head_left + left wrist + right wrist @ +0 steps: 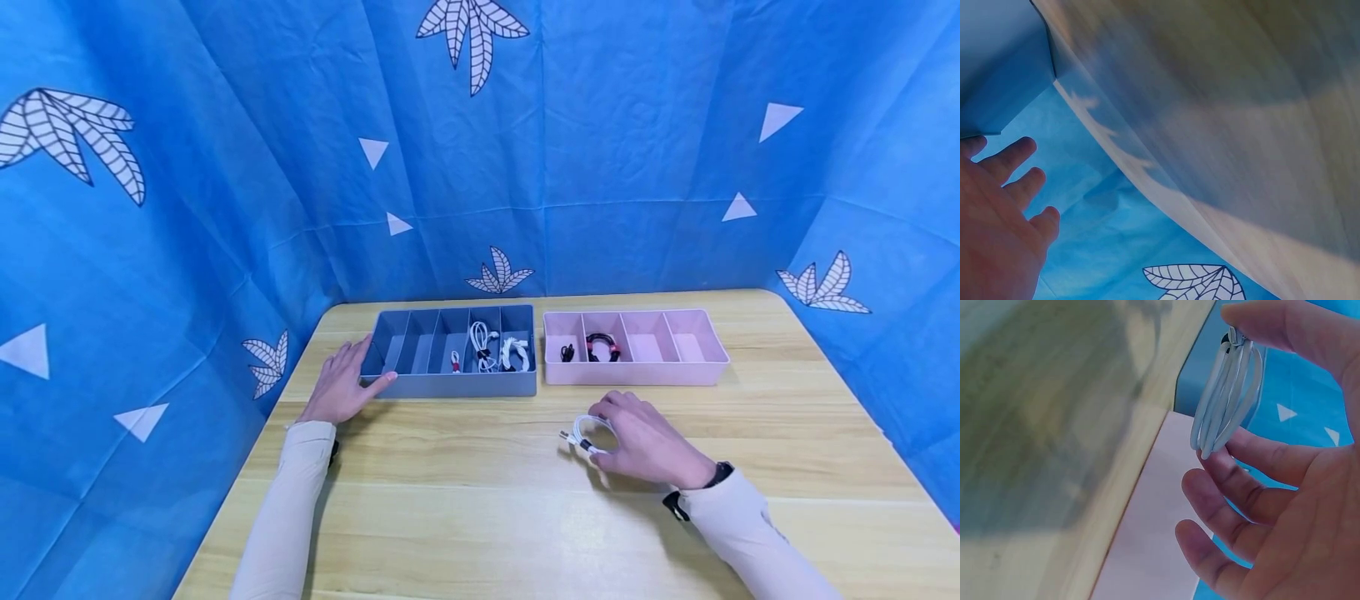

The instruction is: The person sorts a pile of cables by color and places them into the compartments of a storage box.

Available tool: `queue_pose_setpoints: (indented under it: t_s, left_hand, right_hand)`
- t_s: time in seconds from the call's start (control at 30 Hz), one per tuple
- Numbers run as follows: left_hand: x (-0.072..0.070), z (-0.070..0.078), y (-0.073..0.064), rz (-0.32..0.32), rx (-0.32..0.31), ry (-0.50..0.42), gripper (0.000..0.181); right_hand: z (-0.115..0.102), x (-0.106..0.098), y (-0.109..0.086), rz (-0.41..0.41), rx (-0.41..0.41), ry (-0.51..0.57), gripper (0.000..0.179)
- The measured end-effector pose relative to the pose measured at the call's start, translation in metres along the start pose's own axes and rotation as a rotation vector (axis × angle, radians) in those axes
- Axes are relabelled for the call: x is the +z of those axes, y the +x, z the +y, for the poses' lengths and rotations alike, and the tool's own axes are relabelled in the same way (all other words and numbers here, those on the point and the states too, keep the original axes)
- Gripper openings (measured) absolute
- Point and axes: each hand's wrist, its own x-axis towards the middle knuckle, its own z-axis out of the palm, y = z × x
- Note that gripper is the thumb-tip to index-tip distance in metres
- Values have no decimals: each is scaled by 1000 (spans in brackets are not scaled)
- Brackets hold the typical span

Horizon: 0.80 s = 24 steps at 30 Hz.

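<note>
Between thumb and fingers, my right hand (645, 440) pinches a coiled white cable (581, 433) above the table, in front of the pink box (637, 373). The right wrist view shows the coil (1225, 394) edge-on, with a dark tie near the thumb. My left hand (347, 382) rests at the left end of the grey-blue box (457, 386), thumb along its front and fingers extended. In the left wrist view the fingers (1025, 187) look straight and spread beside the box wall (1007, 87).
White cables (482, 346) and a white bundle (515, 354) lie in the grey-blue box's right compartments, with a small red-banded cable (455, 361) beside them. The pink box holds a small black cable (567, 352) and a black-and-red coil (602, 347). A blue curtain (600, 167) surrounds the wooden table (480, 517).
</note>
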Motion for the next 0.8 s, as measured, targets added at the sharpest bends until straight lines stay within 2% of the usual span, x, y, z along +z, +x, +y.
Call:
queue_pose_setpoints:
  t_s: [0.27,0.8]
  left_hand:
    - [0,1,1,-1,-3,-9,99]
    - [1,0,1,-7,-8,-4,99]
  right_hand:
    - [-1,-4,4,40,-29,-9,61]
    - [-3,-10,14,43,-42,2,60]
